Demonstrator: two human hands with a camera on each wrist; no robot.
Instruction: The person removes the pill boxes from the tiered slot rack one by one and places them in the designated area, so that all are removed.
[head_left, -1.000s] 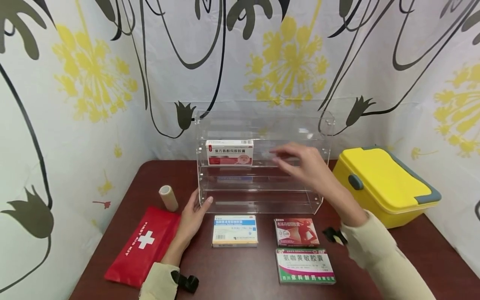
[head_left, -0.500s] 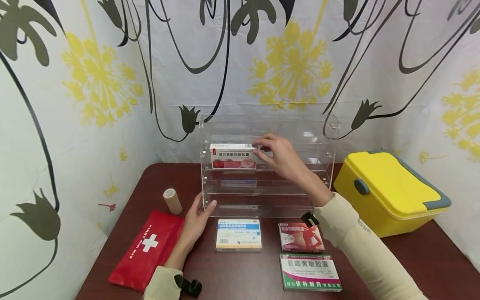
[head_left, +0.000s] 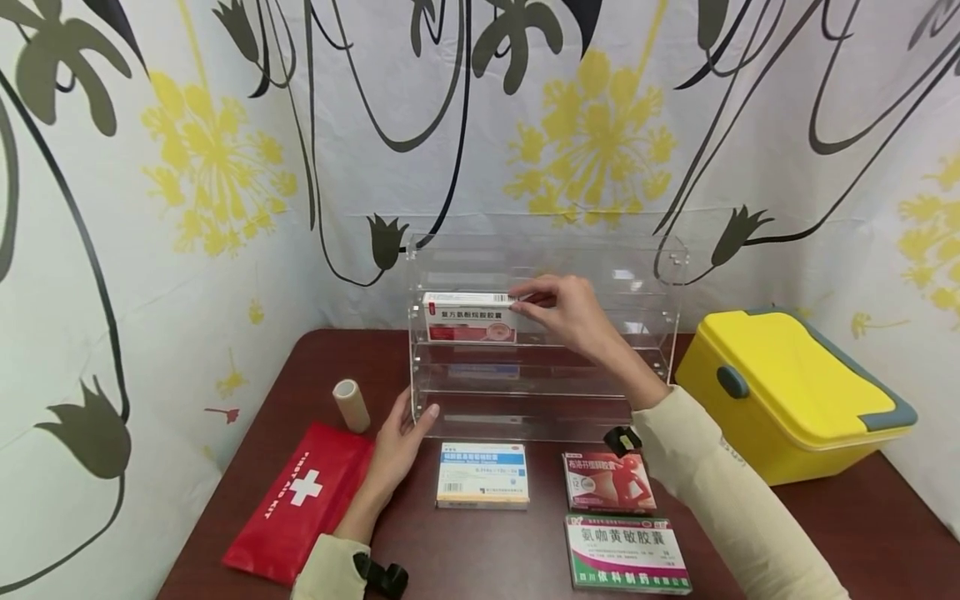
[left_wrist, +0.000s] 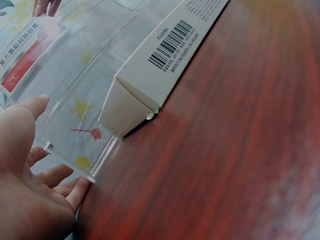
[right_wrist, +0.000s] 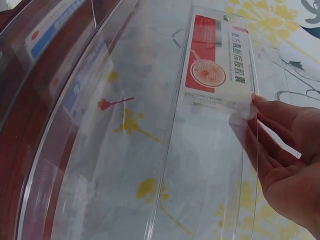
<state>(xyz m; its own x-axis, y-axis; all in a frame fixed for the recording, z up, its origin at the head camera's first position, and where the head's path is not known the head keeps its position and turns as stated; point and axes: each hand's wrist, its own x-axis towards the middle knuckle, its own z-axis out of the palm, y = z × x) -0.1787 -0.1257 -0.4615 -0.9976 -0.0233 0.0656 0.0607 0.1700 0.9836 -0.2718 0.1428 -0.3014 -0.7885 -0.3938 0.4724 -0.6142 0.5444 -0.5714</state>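
Note:
My left hand (head_left: 401,442) grips the lower left corner of a clear acrylic display rack (head_left: 540,429), thumb in front and fingers behind its side panel (left_wrist: 67,167). A white and red medicine box (head_left: 468,321) stands upright on the rack's upper shelf, near the left side. My right hand (head_left: 566,308) reaches onto that shelf; in the right wrist view its nearly straight thumb and fingers (right_wrist: 280,112) touch the box's right end. A blue and white medicine box (head_left: 482,477) lies flat on the table in front of the rack, its barcode side showing in the left wrist view.
A red medicine box (head_left: 609,482) and a green and white one (head_left: 628,553) lie at front right. A red first aid pouch (head_left: 300,500) and a beige roll (head_left: 352,407) are at left. A yellow lidded case (head_left: 795,392) stands at right, with a patterned cloth behind.
My right hand has come left from the middle of the upper shelf to the medicine box's right end. The left hand keeps its grip on the rack. The head view has shifted slightly.

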